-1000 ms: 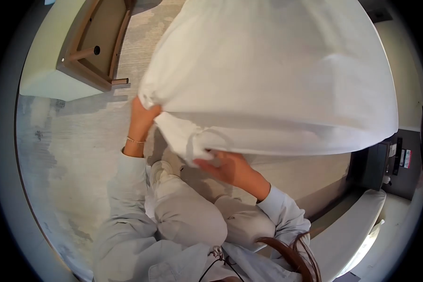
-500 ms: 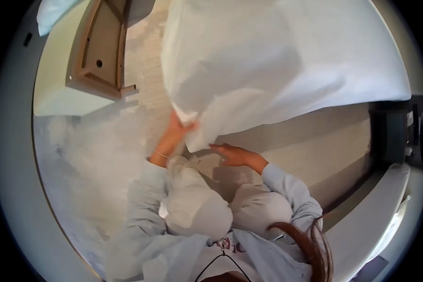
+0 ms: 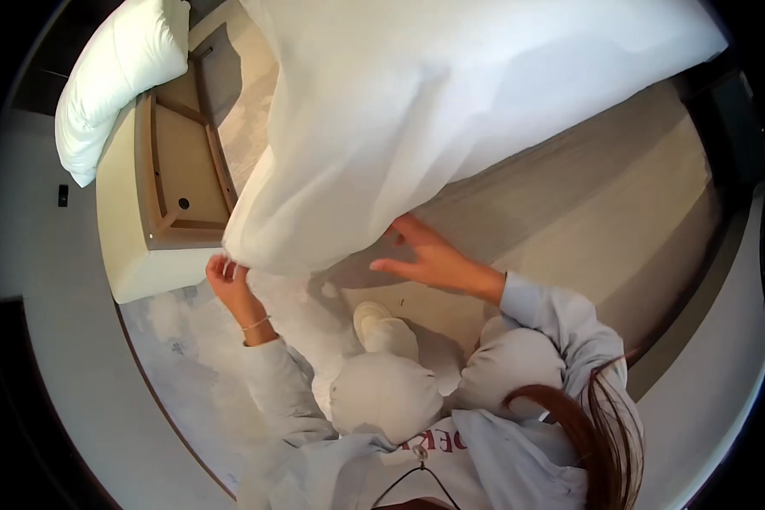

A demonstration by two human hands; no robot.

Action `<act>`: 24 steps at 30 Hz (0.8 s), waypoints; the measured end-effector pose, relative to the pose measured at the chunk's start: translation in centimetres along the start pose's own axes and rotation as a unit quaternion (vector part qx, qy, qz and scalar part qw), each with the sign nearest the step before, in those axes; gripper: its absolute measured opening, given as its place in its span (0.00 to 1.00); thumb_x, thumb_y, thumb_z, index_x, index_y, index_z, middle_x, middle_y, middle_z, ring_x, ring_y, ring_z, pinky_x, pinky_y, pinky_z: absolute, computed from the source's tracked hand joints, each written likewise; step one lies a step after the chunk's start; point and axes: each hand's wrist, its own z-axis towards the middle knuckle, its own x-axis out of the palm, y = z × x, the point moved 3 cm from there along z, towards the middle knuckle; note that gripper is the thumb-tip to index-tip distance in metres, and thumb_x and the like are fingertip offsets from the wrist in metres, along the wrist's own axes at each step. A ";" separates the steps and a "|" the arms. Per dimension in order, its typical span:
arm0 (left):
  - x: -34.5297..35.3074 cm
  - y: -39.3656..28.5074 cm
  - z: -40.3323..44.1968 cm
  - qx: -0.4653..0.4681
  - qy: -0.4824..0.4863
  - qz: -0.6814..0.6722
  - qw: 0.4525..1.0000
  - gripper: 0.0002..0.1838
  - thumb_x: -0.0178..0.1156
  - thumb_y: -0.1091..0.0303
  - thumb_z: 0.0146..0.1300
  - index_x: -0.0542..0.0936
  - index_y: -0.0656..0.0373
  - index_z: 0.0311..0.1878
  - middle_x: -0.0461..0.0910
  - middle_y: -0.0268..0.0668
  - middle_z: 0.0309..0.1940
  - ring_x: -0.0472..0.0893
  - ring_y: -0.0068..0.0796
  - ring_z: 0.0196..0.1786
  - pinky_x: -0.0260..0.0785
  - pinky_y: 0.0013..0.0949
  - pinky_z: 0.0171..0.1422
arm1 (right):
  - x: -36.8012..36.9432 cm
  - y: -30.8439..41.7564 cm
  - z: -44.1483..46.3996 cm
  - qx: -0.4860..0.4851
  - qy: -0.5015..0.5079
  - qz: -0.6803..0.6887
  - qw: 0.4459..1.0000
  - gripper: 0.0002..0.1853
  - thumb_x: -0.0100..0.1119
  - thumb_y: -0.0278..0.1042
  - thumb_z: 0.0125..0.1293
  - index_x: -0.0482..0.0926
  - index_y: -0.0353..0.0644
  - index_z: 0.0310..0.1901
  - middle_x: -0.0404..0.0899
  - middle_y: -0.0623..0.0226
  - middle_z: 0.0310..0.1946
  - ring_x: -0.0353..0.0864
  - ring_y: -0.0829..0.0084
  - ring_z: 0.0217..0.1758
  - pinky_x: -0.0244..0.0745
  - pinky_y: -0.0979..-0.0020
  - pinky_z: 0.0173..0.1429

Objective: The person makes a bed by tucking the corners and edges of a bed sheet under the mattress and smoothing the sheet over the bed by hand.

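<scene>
Meeting the lower left corner of the white cloth (image 3: 340, 161), my left hand (image 3: 232, 287) curls its grip narrowly; blur hides whether fabric is pinched, so I cannot tell. My right hand (image 3: 438, 259) is spread wide, thumb apart, its fingertips at the lower edge, a placement suited to guiding cloth rather than clamping it. With my hands set apart, the hem between them can hang loosely above the floor (image 3: 569, 204). At left, an upholstered piece (image 3: 117, 225) lies with its underside exposed, its upper end supporting a puffy white pillow (image 3: 127, 72).
</scene>
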 end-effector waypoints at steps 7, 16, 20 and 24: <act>12.2 -13.2 -10.5 0.353 0.250 0.147 0.889 0.32 0.69 0.68 0.48 0.65 0.55 0.57 0.59 0.43 0.59 0.59 0.42 0.62 0.55 0.42 0.64 | 0.7 -1.0 2.9 -0.086 0.129 -0.108 0.982 0.28 0.60 0.40 0.56 0.66 0.44 0.59 0.66 0.53 0.57 0.63 0.54 0.61 0.62 0.58 0.61; 14.5 -7.6 -8.9 0.224 0.160 -0.014 0.961 0.10 0.54 0.77 0.59 0.75 0.68 0.44 0.77 0.39 0.36 0.76 0.29 0.40 0.69 0.30 0.43 | -6.1 1.2 -4.0 -0.217 -0.154 -0.219 0.939 0.23 0.49 0.20 0.55 0.71 0.42 0.55 0.70 0.60 0.55 0.72 0.57 0.53 0.73 0.67 0.50; 10.1 -12.9 -7.2 0.369 -0.085 0.103 0.920 0.11 0.41 0.80 0.62 0.74 0.70 0.40 0.74 0.33 0.29 0.68 0.20 0.30 0.61 0.22 0.34 | -5.4 2.1 -3.7 -0.222 -0.168 -0.252 0.927 0.26 0.47 0.17 0.54 0.69 0.42 0.57 0.70 0.61 0.55 0.72 0.57 0.53 0.73 0.68 0.51; 8.7 -15.7 -6.6 0.384 -0.085 0.177 0.902 0.14 0.45 0.70 0.68 0.72 0.67 0.28 0.66 0.26 0.16 0.59 0.16 0.20 0.50 0.22 0.24 | -3.3 0.7 0.7 -0.158 -0.179 -0.207 0.949 0.26 0.51 0.20 0.55 0.64 0.38 0.59 0.70 0.52 0.54 0.71 0.55 0.53 0.70 0.64 0.54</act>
